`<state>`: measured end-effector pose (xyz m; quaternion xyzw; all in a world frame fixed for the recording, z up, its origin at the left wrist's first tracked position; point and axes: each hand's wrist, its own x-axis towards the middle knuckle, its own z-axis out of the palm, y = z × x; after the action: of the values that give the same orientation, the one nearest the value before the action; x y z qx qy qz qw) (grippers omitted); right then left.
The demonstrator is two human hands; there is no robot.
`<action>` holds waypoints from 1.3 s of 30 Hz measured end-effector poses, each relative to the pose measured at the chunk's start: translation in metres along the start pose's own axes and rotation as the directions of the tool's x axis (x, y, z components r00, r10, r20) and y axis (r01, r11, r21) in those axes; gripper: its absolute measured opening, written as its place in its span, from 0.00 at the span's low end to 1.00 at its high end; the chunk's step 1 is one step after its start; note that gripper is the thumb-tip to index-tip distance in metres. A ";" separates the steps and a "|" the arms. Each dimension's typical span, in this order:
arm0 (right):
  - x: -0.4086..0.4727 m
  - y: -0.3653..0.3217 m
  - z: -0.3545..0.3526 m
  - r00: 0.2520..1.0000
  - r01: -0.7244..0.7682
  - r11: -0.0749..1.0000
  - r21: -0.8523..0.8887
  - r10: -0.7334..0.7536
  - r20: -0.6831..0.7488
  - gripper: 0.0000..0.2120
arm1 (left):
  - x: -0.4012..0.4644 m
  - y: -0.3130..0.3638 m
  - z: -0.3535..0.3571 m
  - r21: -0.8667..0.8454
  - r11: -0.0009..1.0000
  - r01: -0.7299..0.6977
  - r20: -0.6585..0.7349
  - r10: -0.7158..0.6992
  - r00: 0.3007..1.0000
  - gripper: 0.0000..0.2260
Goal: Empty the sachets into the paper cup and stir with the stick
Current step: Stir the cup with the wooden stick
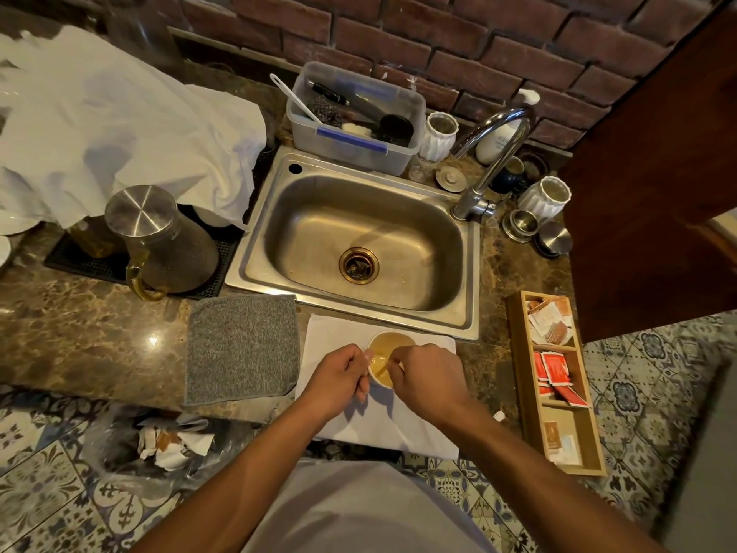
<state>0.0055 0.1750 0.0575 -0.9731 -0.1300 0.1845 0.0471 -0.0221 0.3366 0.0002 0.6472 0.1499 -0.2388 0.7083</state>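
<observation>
A paper cup (389, 347) stands on a white napkin (339, 333) at the counter's front edge, just below the sink. Its inside looks pale yellow-brown. My left hand (339, 377) wraps the cup's left side. My right hand (428, 373) is over the cup's right rim, fingers pinched on a thin stick (382, 369) that dips into the cup. Red sachets (554, 371) lie in the middle compartment of a wooden tray (518, 353) to the right, with other sachets (548, 319) in the far compartment.
A steel sink (359, 241) with a tap (494, 153) lies behind the cup. A grey cloth (241, 347) lies to the left, a metal jug (159, 237) further left. A bin bag with torn wrappers (171, 445) sits below the counter. Jars stand at the right rear.
</observation>
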 end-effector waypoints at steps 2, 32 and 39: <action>0.002 -0.002 0.002 1.000 0.005 1.000 0.027 -0.005 -0.001 0.16 | -0.001 0.001 0.000 0.002 1.000 -0.005 0.002 0.005 1.000 0.15; 0.009 0.000 -0.015 0.998 -0.050 0.992 -0.116 0.045 -0.047 0.15 | -0.005 0.005 -0.001 0.024 0.999 -0.021 -0.007 0.021 1.000 0.15; -0.001 0.006 -0.011 0.999 -0.046 0.997 -0.064 0.046 0.010 0.17 | -0.005 0.004 0.000 0.023 1.000 -0.020 -0.010 0.020 1.000 0.16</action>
<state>0.0098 0.1689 0.0673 -0.9757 -0.1137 0.1868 0.0111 -0.0243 0.3379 0.0067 0.6579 0.1441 -0.2303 0.7024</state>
